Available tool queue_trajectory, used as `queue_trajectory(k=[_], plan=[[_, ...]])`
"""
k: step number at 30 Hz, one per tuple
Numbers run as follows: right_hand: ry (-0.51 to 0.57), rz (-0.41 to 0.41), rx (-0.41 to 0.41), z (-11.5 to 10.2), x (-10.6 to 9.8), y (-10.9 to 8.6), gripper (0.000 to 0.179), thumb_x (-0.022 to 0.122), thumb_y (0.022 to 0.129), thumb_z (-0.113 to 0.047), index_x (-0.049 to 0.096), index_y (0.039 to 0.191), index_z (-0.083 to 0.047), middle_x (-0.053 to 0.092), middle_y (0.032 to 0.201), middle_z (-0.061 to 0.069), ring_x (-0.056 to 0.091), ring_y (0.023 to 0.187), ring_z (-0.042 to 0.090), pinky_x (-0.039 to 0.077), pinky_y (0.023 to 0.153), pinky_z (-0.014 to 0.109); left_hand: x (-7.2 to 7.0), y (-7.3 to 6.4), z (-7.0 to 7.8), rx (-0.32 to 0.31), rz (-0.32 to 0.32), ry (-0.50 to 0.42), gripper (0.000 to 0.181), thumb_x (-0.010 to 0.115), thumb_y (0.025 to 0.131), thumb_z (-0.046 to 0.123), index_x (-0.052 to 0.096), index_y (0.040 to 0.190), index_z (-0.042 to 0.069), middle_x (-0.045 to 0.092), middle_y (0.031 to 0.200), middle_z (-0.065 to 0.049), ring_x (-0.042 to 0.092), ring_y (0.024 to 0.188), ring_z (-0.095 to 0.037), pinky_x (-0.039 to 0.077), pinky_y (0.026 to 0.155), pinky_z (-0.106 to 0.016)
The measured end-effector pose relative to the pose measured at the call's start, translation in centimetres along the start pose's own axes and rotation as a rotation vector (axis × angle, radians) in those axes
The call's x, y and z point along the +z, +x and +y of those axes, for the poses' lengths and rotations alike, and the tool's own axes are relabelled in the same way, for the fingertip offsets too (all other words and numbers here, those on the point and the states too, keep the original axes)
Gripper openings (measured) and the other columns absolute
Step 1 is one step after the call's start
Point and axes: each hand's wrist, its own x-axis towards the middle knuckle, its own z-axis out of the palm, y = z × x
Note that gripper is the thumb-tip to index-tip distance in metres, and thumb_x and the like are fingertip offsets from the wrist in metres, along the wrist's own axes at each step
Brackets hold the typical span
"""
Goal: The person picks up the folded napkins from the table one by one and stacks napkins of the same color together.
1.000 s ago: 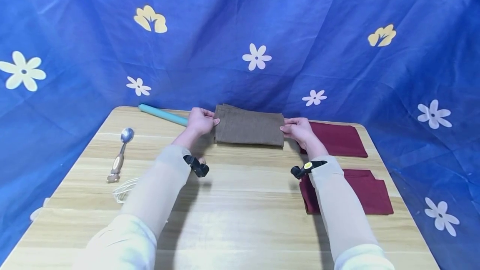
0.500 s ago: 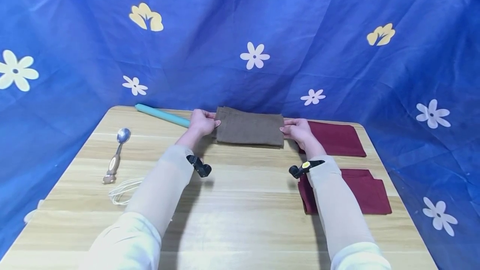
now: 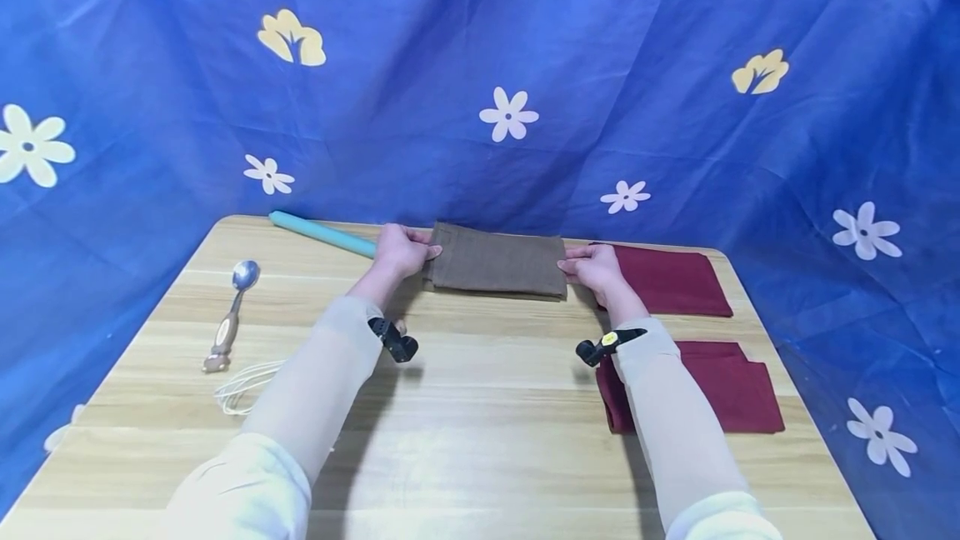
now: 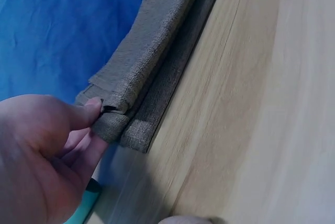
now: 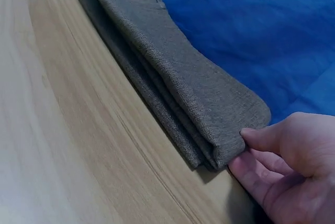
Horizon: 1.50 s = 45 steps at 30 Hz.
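A folded brown cloth [image 3: 498, 263] lies along the middle of the table's [image 3: 465, 423] far edge, covering that stretch of the edge in the head view, right before a blue curtain [image 3: 420, 107]. The left hand [image 3: 403, 252] pinches its left end, thumb on top and fingers beneath; the right hand [image 3: 598, 267] pinches its right end in the same way. Whether the whole underside rests on the wood cannot be told. Bare wood runs from the cloth toward the near edge, between the forearms; the near edge is cut off. A far maroon cloth [image 3: 671, 280] sits at the far right corner, its left end hidden by the right hand, and a near maroon cloth [image 3: 731, 390], partly under the right forearm's line of sight, lies near the right edge. Along the far edge toward the left corner runs a teal stick [image 3: 322, 233], partly hidden by the left hand. A spoon [image 3: 225, 332] lies near the left edge, with a white cord [image 3: 243, 386] closer in, partly behind the left forearm. The right wrist's black band [image 3: 611, 342] bears a yellow mark too small to read. A rounded pale shape [image 4: 186, 220] cut off at the bottom of the left wrist view is hard to identify.
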Motion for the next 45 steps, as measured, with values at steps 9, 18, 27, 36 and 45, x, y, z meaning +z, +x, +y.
queue_trajectory(k=[9,18,27,36,45], plan=[[0.075,0.004,-0.007,0.2,-0.4,-0.3,0.032,0.073,0.095,0.009,0.066,0.124,0.017,0.070,0.103,0.015,0.072,0.077,0.010,0.063,0.078,0.030,-0.6,-0.5,-0.6,0.005,-0.001,-0.047,0.031,0.087,0.091,0.022,0.079,0.113,0.001,0.074,0.120,-0.019,0.063,0.114,-0.029,0.051,0.097,-0.040],[0.099,0.026,-0.015,0.1,-0.2,-0.2,0.031,0.074,0.094,0.009,0.066,0.123,0.017,0.071,0.101,0.013,0.072,0.076,0.010,0.063,0.080,0.031,-0.5,-0.4,-0.6,0.013,0.014,-0.077,0.028,0.085,0.093,0.019,0.079,0.111,0.000,0.074,0.120,-0.018,0.063,0.114,-0.028,0.051,0.094,-0.038],[0.042,0.053,-0.010,0.1,0.0,-0.5,0.028,0.072,0.095,0.010,0.067,0.122,0.016,0.072,0.110,0.021,0.072,0.079,0.010,0.063,0.076,0.029,-0.5,-0.6,-0.3,0.005,-0.013,-0.033,0.031,0.085,0.093,0.020,0.076,0.114,-0.001,0.072,0.120,-0.019,0.064,0.117,-0.032,0.051,0.103,-0.043],[0.022,0.058,-0.025,0.1,0.2,-0.4,0.028,0.074,0.094,0.010,0.067,0.120,0.017,0.076,0.099,0.017,0.071,0.076,0.008,0.063,0.072,0.028,-0.6,-1.0,-0.3,-0.004,-0.007,0.027,0.030,0.085,0.093,0.021,0.076,0.112,-0.001,0.074,0.117,-0.019,0.064,0.117,-0.033,0.050,0.106,-0.045],[0.003,0.084,-0.012,-0.1,0.5,-0.4,0.027,0.073,0.094,0.009,0.069,0.120,0.016,0.075,0.106,0.021,0.071,0.079,0.009,0.063,0.078,0.030,-0.7,-1.2,-0.4,-0.005,-0.016,0.035,0.028,0.085,0.093,0.020,0.077,0.112,0.000,0.074,0.116,-0.018,0.065,0.118,-0.033,0.049,0.107,-0.044]])
